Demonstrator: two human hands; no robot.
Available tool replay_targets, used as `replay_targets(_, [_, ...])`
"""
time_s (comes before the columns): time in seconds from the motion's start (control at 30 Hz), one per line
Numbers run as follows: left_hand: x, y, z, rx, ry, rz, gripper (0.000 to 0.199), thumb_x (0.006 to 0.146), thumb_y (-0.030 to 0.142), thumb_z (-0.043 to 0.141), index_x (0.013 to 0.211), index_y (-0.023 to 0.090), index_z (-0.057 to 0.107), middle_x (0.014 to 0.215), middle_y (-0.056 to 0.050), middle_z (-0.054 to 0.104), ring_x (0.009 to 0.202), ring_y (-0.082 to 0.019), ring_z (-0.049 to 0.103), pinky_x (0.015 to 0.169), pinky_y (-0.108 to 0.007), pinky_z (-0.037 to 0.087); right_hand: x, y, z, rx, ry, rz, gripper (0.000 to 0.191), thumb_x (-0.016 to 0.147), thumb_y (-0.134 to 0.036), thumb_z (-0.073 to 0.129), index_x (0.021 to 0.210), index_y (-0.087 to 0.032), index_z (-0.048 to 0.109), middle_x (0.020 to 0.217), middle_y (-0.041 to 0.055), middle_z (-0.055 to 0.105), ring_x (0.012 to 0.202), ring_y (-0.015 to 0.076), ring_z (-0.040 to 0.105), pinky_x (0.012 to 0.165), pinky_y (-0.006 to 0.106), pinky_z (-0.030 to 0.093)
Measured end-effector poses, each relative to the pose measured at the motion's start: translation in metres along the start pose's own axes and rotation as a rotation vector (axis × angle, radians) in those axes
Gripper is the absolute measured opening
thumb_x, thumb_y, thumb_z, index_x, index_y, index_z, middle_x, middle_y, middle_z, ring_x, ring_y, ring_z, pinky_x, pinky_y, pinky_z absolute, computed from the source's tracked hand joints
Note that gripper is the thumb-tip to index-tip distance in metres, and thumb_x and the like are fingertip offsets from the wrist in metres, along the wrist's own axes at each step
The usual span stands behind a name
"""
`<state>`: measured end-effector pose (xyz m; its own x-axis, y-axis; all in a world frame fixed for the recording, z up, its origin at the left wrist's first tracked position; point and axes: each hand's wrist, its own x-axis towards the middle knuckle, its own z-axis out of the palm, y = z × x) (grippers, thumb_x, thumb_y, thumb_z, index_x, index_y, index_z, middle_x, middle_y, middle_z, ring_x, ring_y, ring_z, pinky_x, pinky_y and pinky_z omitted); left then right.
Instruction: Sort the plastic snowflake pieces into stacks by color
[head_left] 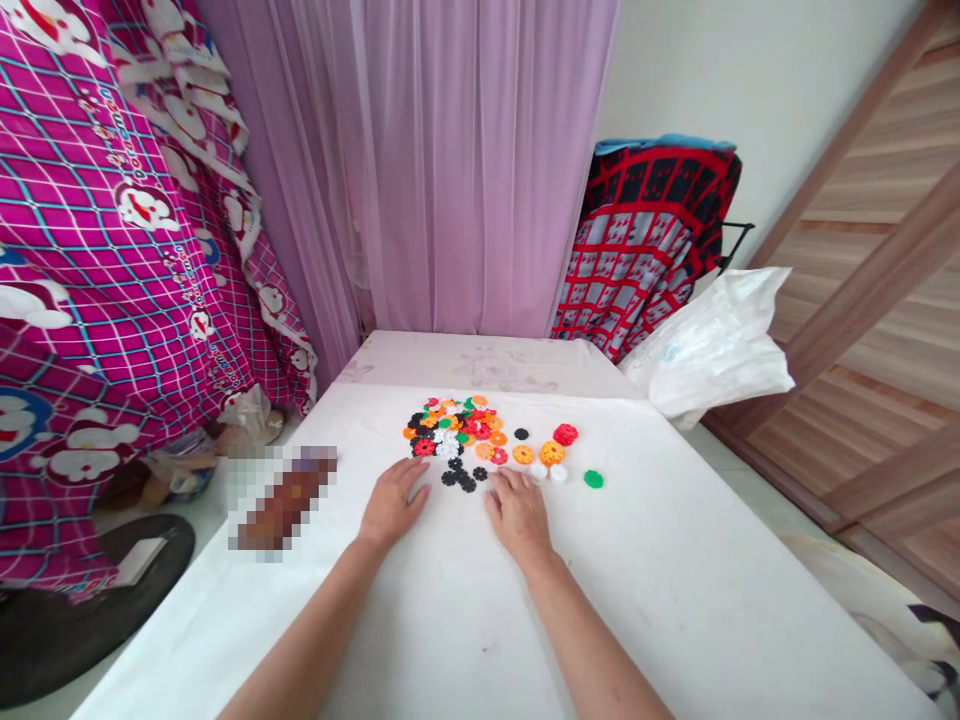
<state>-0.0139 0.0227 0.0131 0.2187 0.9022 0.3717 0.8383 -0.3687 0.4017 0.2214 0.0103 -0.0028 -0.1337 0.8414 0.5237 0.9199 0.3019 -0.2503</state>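
Note:
My left hand [393, 502] rests on the white-covered table with its fingers stretched forward and thumb apart, holding nothing. A small cluster of black notched plastic discs [459, 478] lies between my hands. My right hand [520, 512] lies palm down, fingers extended, its fingertips beside a single black disc [480, 473] and close to a white disc [559, 473]. Beyond both hands is a mixed pile of snowflake-shaped discs [448, 424] in red, orange, white, green and black. Right of the pile lie orange discs [553, 453], red discs [566, 434] and a green disc [594, 479].
A pixelated, brownish item [285, 505] lies at the table's left side. A white plastic bag [716, 345] stands by the right far edge. Purple curtains [472, 170] hang behind the table [660, 590], and pink patterned cloth [150, 200] hangs at left.

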Motion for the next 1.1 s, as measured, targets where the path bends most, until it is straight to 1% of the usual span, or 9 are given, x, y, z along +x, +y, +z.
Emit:
replay_targets(0.1, [-0.005, 0.016, 0.008, 0.046, -0.135, 0.202, 0.047, 0.091, 0.041, 0.047, 0.135, 0.026, 0.055, 0.145, -0.008, 0.050, 0.138, -0.029, 0.040, 0.113, -0.051, 0.033, 0.004, -0.006, -0.004, 0.008, -0.061, -0.031, 0.026, 0.087, -0.021, 0.054, 0.108, -0.022, 0.069, 0.115, 0.0059, 0.067, 0.103, 0.0237, 0.055, 0.088, 0.038, 0.041])
replay_targets(0.17, [-0.005, 0.026, 0.014, 0.061, -0.224, 0.281, 0.049, 0.094, 0.046, 0.042, 0.139, 0.028, 0.050, 0.150, -0.006, 0.044, 0.141, -0.029, 0.034, 0.115, -0.053, 0.028, 0.005, -0.008, -0.007, 0.035, -0.085, -0.053, 0.026, 0.088, -0.019, 0.053, 0.108, -0.024, 0.069, 0.115, 0.0048, 0.068, 0.103, 0.0230, 0.056, 0.088, 0.038, 0.041])
replay_targets(0.27, [-0.003, 0.035, 0.019, 0.080, -0.289, 0.294, 0.052, 0.095, 0.051, 0.038, 0.141, 0.029, 0.047, 0.150, -0.006, 0.044, 0.140, -0.028, 0.036, 0.116, -0.055, 0.024, 0.005, -0.009, -0.007, 0.068, -0.085, -0.051, 0.026, 0.088, -0.017, 0.052, 0.106, -0.023, 0.069, 0.113, 0.0049, 0.069, 0.103, 0.0220, 0.056, 0.087, 0.036, 0.041])
replay_targets(0.33, [-0.002, 0.036, 0.022, 0.096, -0.277, 0.261, 0.052, 0.094, 0.052, 0.038, 0.140, 0.029, 0.048, 0.149, -0.006, 0.046, 0.139, -0.028, 0.038, 0.116, -0.056, 0.022, 0.004, -0.006, -0.006, 0.074, -0.063, -0.035, 0.025, 0.087, -0.016, 0.051, 0.104, -0.022, 0.069, 0.110, 0.0053, 0.070, 0.101, 0.0220, 0.057, 0.088, 0.036, 0.041])
replay_targets(0.53, [-0.006, 0.035, 0.023, 0.123, -0.086, 0.095, 0.042, 0.093, 0.042, 0.044, 0.130, 0.027, 0.059, 0.142, -0.008, 0.054, 0.135, -0.029, 0.042, 0.115, -0.056, 0.024, 0.007, -0.002, 0.004, 0.101, 0.000, -0.038, 0.024, 0.084, -0.015, 0.052, 0.103, -0.019, 0.066, 0.109, 0.0067, 0.069, 0.099, 0.0214, 0.059, 0.091, 0.034, 0.042])
replay_targets(0.67, [-0.002, 0.025, 0.023, -0.126, 0.019, 0.003, 0.036, 0.091, 0.035, 0.047, 0.119, 0.024, 0.066, 0.129, -0.010, 0.064, 0.122, -0.026, 0.057, 0.108, -0.050, 0.039, 0.020, -0.008, 0.010, 0.109, -0.026, 0.008, 0.020, 0.083, -0.018, 0.056, 0.101, -0.020, 0.066, 0.101, 0.0072, 0.070, 0.096, 0.0226, 0.060, 0.087, 0.035, 0.044])
replay_targets(0.8, [0.015, 0.009, 0.025, -0.430, 0.221, -0.263, 0.033, 0.086, 0.030, 0.047, 0.111, 0.023, 0.068, 0.115, -0.007, 0.071, 0.104, -0.022, 0.066, 0.096, -0.039, 0.050, 0.028, -0.010, 0.016, 0.121, -0.034, 0.120, 0.019, 0.080, -0.020, 0.060, 0.098, -0.020, 0.065, 0.096, 0.0065, 0.070, 0.092, 0.0223, 0.060, 0.083, 0.034, 0.046])
replay_targets(0.93, [0.037, 0.001, 0.026, -0.624, 0.352, -0.504, 0.032, 0.082, 0.032, 0.051, 0.106, 0.020, 0.069, 0.106, -0.007, 0.073, 0.092, -0.021, 0.068, 0.089, -0.038, 0.053, 0.025, -0.009, 0.021, 0.168, -0.027, 0.165, 0.026, 0.076, -0.020, 0.061, 0.102, -0.020, 0.062, 0.095, 0.0044, 0.070, 0.088, 0.0207, 0.061, 0.080, 0.032, 0.047])
replay_targets(1.1, [0.047, -0.002, 0.024, -0.773, 0.433, -0.547, 0.032, 0.079, 0.039, 0.057, 0.102, 0.021, 0.069, 0.103, -0.006, 0.073, 0.096, -0.020, 0.067, 0.090, -0.036, 0.052, 0.016, -0.014, 0.021, 0.255, 0.053, 0.195, 0.037, 0.074, -0.021, 0.061, 0.111, -0.020, 0.056, 0.092, 0.0040, 0.070, 0.087, 0.0206, 0.062, 0.081, 0.034, 0.048])
